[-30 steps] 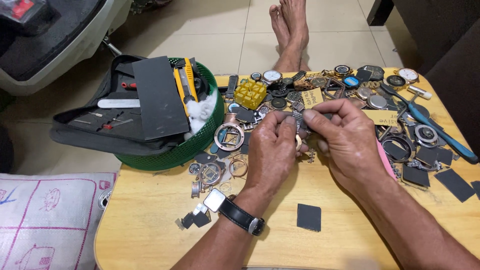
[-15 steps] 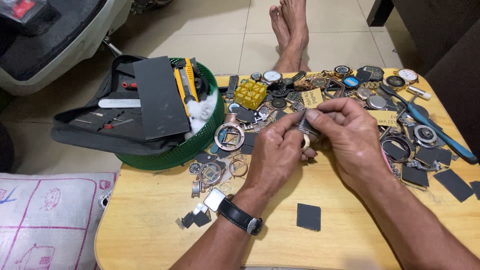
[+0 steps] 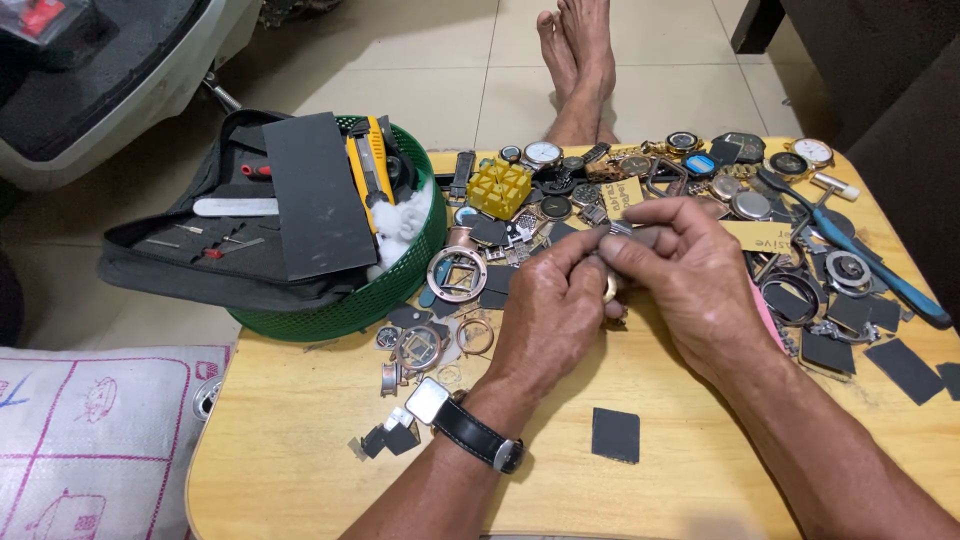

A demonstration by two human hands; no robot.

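Because you have brought both hands together over the middle of the light wooden bench, the small metal watch part sits where you can see it best, pinched between the fingertips of each. Your left hand is curled nearly closed, thumb and forefinger gripping the near end of the part, and a gold-coloured bit shows just under those fingers. Your right hand is also almost closed, its fingertips clamped on the far end, so the piece is braced from both sides. What exactly the part is I cannot tell; your fingers hide most of it.

The black-strapped wristwatch with a square silver case stays on your left wrist, out of the way. Just left of your left hand lie a round copper-coloured watch case with a square opening and smaller rings, within easy reach. Beyond your hands, a yellow plastic case-holder block and a spread of round watch faces are pushed to the far edge of the bench. Right of your right hand lies a blue-handled tool, near dark square pads. A single dark square pad lies between your forearms. The green mesh plastic basket, at the bench's left end, props up a grey zip tool pouch, lying open.
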